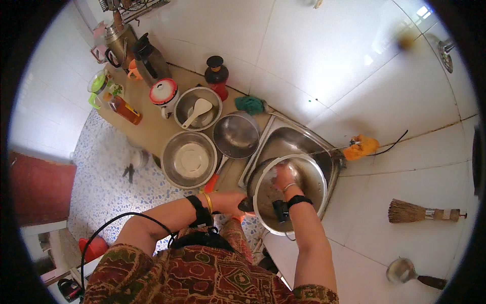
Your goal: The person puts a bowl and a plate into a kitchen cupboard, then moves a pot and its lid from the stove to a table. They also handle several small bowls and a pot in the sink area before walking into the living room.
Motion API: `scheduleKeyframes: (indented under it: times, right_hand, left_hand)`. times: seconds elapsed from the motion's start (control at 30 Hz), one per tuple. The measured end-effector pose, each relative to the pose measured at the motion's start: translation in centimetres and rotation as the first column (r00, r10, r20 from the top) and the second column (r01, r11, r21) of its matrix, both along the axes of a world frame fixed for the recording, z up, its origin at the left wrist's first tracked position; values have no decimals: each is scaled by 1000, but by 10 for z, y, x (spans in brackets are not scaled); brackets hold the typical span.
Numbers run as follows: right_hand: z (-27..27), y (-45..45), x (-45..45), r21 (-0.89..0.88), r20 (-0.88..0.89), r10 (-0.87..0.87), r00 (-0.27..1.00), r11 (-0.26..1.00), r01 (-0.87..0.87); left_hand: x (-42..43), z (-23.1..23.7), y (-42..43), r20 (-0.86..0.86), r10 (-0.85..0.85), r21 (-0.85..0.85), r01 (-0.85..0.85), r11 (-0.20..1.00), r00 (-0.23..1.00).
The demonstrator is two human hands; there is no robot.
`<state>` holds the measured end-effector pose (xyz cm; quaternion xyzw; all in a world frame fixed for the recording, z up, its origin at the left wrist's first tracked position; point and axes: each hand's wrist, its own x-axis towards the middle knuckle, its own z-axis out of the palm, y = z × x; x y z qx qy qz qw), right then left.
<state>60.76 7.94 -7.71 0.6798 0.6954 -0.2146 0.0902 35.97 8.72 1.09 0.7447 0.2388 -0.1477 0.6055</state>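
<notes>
A large round metal pot (262, 212) is tilted over the steel sink (283, 135), its wide mouth facing me. My left hand (229, 203) grips the dark handle (246, 205) at the pot's left side. Inside the pot, my right hand (284, 178) is down against the inner wall. Blur hides its fingers, and whether it holds a scrubber cannot be told. To the left of the sink sits a grey saucepan (236, 135) with an orange-tipped handle (211, 183). Beside the saucepan is a wide metal bowl (190, 159).
A smaller metal bowl (182, 102) holds a white rice paddle (198, 112). Behind stand a lidded enamel mug (164, 93), a red-and-black bottle (217, 78) and a dark jug (152, 60). A green cloth (249, 105) lies by the wall. A whisk brush (423, 211) and ladle (402, 270) hang at right.
</notes>
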Motion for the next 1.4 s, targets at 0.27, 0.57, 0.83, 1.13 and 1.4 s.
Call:
scheduleKeyframes:
  times: [0.27,0.57,0.83,1.13,1.4]
  right_hand:
    - [-1,-32,-16,-450,-253,136,958,860,-241]
    - [-46,-44,38,-612,39,245,969,772,-171]
    - [62,10,-46,-188,-126,512,850,829,-527]
    - [-8,15,70,188,-450,-346,823,865,466]
    - [-92,-47,50,-502,88,303,949,836,-221]
  left_hand:
    - [-7,-57,-6,373,63,120,-115,986,926]
    - [-3,-46,-2,228,81,-53,-71,996,970]
    - [4,-25,4,53,56,-170,-46,984,997]
    - [11,-3,8,-111,18,-150,-35,988,994]
    - [4,-45,-5,58,-27,126,20,992,998]
